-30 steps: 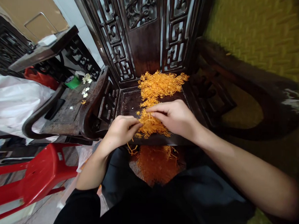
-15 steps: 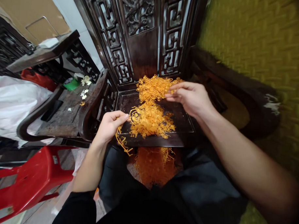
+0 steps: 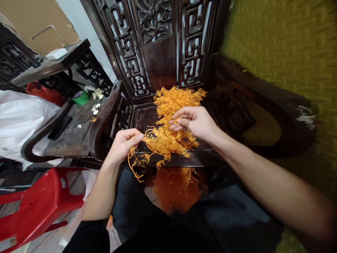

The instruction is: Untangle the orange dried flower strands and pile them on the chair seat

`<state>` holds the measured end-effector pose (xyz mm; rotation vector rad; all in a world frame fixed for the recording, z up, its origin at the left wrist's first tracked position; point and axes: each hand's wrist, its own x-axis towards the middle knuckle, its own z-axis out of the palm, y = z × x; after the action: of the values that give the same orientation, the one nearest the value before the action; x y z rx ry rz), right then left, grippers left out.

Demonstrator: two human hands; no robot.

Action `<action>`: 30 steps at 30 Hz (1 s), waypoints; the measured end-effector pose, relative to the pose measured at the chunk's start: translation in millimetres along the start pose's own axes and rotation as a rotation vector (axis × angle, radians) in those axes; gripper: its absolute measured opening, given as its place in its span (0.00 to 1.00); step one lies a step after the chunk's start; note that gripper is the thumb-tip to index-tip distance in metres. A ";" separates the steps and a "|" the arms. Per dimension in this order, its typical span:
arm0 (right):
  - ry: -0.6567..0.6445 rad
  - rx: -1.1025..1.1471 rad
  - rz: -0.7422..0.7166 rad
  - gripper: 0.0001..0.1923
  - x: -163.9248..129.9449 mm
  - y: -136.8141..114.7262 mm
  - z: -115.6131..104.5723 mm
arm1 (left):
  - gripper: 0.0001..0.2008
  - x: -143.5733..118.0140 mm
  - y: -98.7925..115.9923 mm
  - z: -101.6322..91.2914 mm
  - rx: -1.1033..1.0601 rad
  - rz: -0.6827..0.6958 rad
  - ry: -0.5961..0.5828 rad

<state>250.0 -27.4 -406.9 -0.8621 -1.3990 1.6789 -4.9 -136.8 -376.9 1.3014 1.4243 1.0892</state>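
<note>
In the head view, my left hand [image 3: 126, 143] pinches a bunch of orange branched strands [image 3: 135, 166] between thumb and fingers at the seat's left front. Some strands hang below the hand; others spread right over the near heap of orange pieces [image 3: 181, 143]. My right hand [image 3: 195, 122] is above the middle of the seat, fingers curled together, with a small orange bit [image 3: 175, 121] showing at the fingertips. Behind it lies a far heap of similar tangled orange pieces [image 3: 177, 97]. Both heaps rest on the dark wooden chair seat [image 3: 142, 116]. My right hand partly hides where they meet.
The carved chair back [image 3: 162, 63] rises behind the heaps. A second wooden chair [image 3: 71, 138] at left bears a green tape roll [image 3: 81, 97] and white bits. A red plastic stool [image 3: 41, 203] stands lower left. An orange mass [image 3: 173, 189] lies below, between my legs.
My right hand has come from the far heap toward the near heap, moving left and closer. The strands in my left hand now spread farther right; that hand has barely shifted.
</note>
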 end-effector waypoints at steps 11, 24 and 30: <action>-0.138 0.155 0.254 0.08 -2.0 15.2 -0.1 | 0.17 12.6 -4.8 11.0 -0.326 0.088 0.216; -0.283 -0.183 -0.016 0.20 -17.5 18.1 41.0 | 0.18 14.7 -7.2 17.8 -0.109 0.083 0.154; -0.162 -0.954 -0.320 0.19 -12.5 -2.3 19.5 | 0.24 10.1 -5.7 17.0 -0.245 -0.050 -0.309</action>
<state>239.2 -47.2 -401.2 -0.9206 -2.3592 0.7978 9.9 -126.4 -386.6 1.1917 1.0541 0.9489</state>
